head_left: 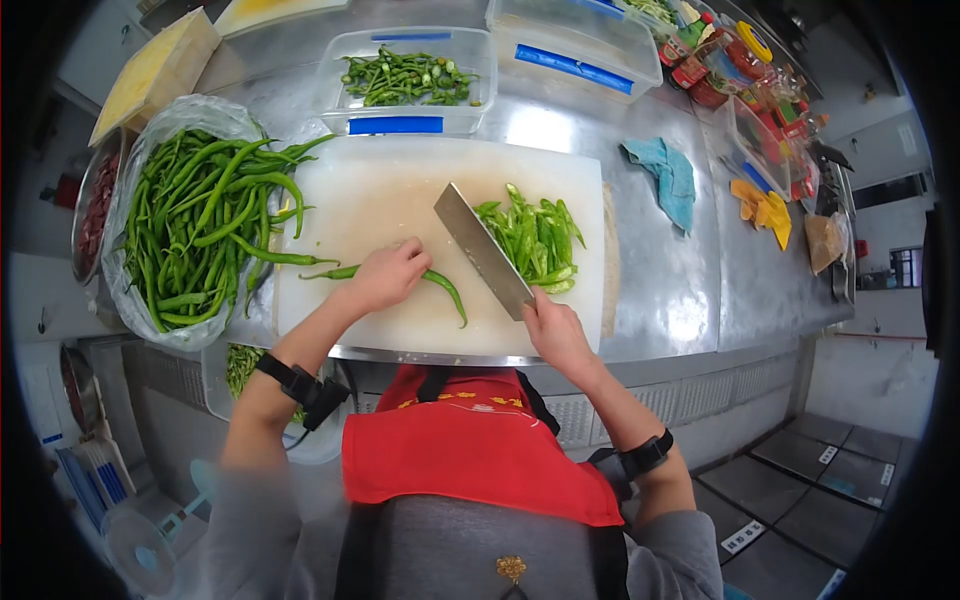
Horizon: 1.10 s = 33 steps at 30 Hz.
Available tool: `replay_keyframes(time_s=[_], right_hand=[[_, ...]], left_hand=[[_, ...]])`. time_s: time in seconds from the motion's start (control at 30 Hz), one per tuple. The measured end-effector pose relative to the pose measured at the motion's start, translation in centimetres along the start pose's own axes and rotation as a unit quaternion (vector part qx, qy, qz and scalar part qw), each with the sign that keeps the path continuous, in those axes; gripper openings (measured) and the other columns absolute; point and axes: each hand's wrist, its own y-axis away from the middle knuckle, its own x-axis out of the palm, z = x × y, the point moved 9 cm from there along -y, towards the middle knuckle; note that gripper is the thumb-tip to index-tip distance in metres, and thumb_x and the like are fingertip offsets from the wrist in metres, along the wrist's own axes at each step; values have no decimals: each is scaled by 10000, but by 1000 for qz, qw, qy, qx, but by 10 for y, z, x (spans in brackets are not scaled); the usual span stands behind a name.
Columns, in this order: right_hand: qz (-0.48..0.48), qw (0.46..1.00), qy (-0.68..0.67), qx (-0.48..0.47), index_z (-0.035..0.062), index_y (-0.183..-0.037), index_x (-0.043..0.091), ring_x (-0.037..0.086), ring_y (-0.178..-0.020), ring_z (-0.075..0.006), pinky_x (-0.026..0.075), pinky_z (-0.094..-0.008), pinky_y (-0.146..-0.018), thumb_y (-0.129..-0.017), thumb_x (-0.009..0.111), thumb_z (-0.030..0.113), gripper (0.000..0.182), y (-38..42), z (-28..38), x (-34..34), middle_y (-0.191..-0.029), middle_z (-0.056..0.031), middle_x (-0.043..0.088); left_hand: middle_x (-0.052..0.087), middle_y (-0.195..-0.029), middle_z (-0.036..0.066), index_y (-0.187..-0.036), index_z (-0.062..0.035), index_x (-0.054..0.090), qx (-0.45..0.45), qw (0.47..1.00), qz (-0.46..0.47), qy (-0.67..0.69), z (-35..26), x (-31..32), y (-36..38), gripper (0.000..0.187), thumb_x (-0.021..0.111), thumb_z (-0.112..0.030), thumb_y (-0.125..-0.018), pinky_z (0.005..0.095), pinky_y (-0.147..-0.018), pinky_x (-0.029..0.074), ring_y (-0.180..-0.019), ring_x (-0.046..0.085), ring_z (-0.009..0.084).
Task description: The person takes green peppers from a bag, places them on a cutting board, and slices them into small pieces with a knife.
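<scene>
On the white cutting board (350, 200) my left hand (390, 274) has its fingers closed on a long green pepper (447, 290), whose two ends stick out on either side. My right hand (553, 330) grips the handle end of a cleaver (484, 250). The broad blade slants up and left, between my left hand and a pile of sliced green peppers (535, 240) on the right of the board. At the left, a clear plastic bag (185, 118) holds many whole green peppers (205, 220), some reaching over the board's edge.
Behind the board are a plastic box of green pepper stems (410, 80) and another clear box (575, 50). A blue cloth (664, 180) and a yellow cloth (762, 212) lie to the right. Bottles (700, 70) stand at the back right. A metal bowl (98, 205) is far left.
</scene>
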Motion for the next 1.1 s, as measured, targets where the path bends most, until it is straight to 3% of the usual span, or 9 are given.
replay_keyframes(time_s=[0.17,0.27,0.47,0.57,0.7,0.97,1.1], right_hand=[[15,1000,-3,4,8,-1139,526,600,-662,-465,469,-551,-617,-910,523,152,271,0,3,-1,-685,-269,609],[17,1000,-8,-14,17,-1146,521,603,-671,-455,468,-545,-615,-912,514,138,263,0,6,-2,-697,-266,610],[77,997,12,-30,38,-1139,519,613,-686,-435,487,-523,-609,-907,510,110,242,21,33,-8,-745,-238,628],[97,993,56,-38,59,-1150,519,616,-678,-429,500,-510,-605,-909,513,112,247,31,30,2,-751,-221,637],[87,994,44,-45,70,-1179,513,620,-673,-423,503,-508,-602,-915,516,127,270,31,26,5,-751,-214,639],[165,981,96,-33,69,-1187,513,620,-683,-427,500,-506,-607,-920,512,134,275,38,39,-14,-762,-219,641],[151,985,59,-51,64,-1174,518,619,-684,-430,497,-509,-613,-922,505,136,262,23,30,9,-762,-221,643]], left_hand=[[590,-999,38,-1011,-122,637,54,955,-274,-98,-46,-42,30,237,654,-101,-776,386,-737,453,-931,553,245],[581,-913,10,-892,-135,637,109,978,-176,-10,-51,-7,23,170,676,-112,-728,346,-749,427,-911,542,226],[574,-879,1,-849,-150,653,-60,946,-318,16,-26,-5,36,156,696,-97,-709,359,-739,423,-865,543,210],[565,-869,6,-848,-149,661,-47,936,-340,-77,-42,-17,42,160,695,-80,-707,357,-712,429,-856,540,216],[574,-871,13,-857,-145,673,-94,941,-325,-23,-32,-6,50,170,688,-60,-710,361,-719,431,-866,542,220],[586,-874,63,-836,-73,651,-36,922,-383,45,-30,-1,60,186,711,9,-680,370,-724,457,-807,553,271],[590,-868,72,-835,-65,642,-36,925,-375,55,-29,0,60,191,708,20,-678,371,-719,461,-804,559,273]])
